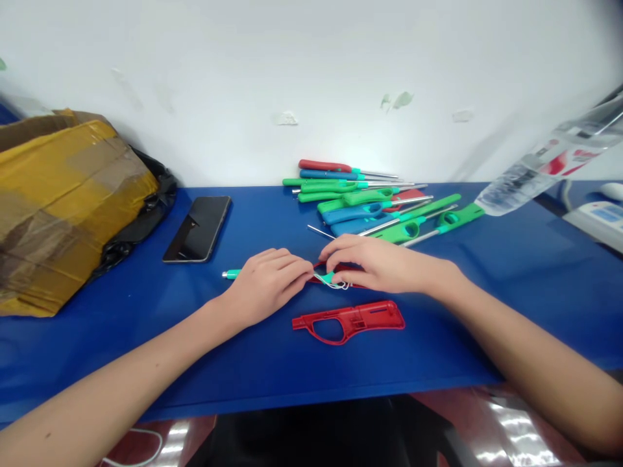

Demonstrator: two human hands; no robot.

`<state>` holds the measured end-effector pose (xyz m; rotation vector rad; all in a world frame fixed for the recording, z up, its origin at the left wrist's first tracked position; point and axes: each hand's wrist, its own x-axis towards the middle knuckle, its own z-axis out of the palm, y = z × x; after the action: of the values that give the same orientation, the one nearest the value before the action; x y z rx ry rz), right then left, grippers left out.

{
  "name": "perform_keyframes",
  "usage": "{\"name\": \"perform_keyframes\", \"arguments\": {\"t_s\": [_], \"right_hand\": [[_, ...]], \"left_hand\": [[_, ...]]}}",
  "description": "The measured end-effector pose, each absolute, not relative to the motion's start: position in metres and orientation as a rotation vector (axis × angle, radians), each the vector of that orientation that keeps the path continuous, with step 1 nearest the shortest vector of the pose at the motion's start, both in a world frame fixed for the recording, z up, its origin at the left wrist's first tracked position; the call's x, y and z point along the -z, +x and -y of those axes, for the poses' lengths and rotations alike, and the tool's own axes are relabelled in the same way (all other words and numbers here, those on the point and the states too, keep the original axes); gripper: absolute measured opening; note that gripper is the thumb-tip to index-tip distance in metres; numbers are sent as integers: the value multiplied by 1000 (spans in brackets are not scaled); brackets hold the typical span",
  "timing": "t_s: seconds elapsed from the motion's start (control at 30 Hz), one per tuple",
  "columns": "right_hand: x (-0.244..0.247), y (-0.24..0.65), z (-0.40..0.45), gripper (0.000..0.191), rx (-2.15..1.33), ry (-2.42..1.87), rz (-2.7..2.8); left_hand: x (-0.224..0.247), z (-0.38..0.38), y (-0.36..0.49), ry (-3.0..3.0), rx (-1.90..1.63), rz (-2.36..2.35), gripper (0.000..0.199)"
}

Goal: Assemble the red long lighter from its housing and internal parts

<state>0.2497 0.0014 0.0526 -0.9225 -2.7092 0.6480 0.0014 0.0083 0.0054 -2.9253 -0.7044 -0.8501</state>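
Observation:
My left hand (271, 283) is closed, palm down, over a partly built gas lighter. A teal piece with a silver tip (232, 274) sticks out to its left. My right hand (374, 263) bends over the red casing half (357, 277), thumb and fingers closed on a small teal trigger (327, 277). Thin white wire (342, 285) loops below those fingertips. Much of the casing is hidden under both hands. Nearer me lies another red casing half (374, 316), inner side up, touched by neither hand.
Several green, blue and red lighters (363, 211) are heaped against the wall. A phone (198, 230) and a taped carton (73, 207) on black plastic are at left. At right are a tilted water bottle (545, 165) and a white device (601, 217). The blue table's front edge (272, 405) runs below.

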Motion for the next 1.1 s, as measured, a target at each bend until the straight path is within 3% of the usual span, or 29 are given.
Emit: {"name": "perform_keyframes", "arguments": {"t_s": [0.47,0.7,1.1], "right_hand": [[-48,249,0,17,-560,-919,2624],[-48,247,2,12,-699,-1009,2502],[-39,247,-2,26,-535,-999,2502]], "left_hand": [[-6,-9,3,-2848,859,662,12],[-5,-9,3,-2845,866,652,8],[-4,-8,3,-2910,880,691,10]]}}
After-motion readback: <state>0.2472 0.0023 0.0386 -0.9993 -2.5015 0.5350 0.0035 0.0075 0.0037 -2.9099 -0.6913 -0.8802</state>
